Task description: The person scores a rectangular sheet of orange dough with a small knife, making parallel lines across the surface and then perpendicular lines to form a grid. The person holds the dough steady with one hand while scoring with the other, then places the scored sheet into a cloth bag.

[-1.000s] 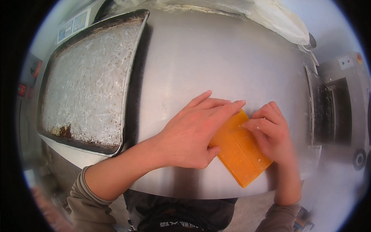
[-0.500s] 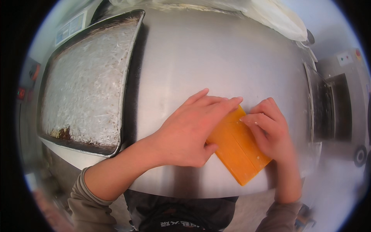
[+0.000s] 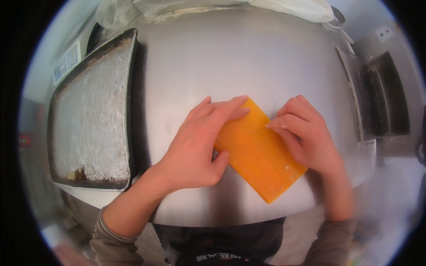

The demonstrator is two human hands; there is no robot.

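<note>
An orange rectangular slab [image 3: 270, 178] with thin straight lines and pale specks lies at an angle on the steel table near its front edge. Over its upper left part rests my left hand [image 3: 197, 146], fingers stretched out and thumb at the slab's left edge. My right hand [image 3: 304, 135] is at the slab's right side, thumb and forefinger pinched over the surface by a fine line. Whether that line is a thin object in the fingers or a mark on the slab I cannot make out.
A worn metal baking tray [image 3: 88, 119] stands at the left of the steel table [image 3: 222, 53]. Translucent plastic sheeting [image 3: 288, 9] lies along the back. Dark metal plates [image 3: 377, 97] stand at the right edge. Blurred equipment with buttons is beyond both sides.
Both hands and the slab appear higher and more leftward, partly with a shift of the whole view. More of the slab's upper end shows beside my left fingertips.
</note>
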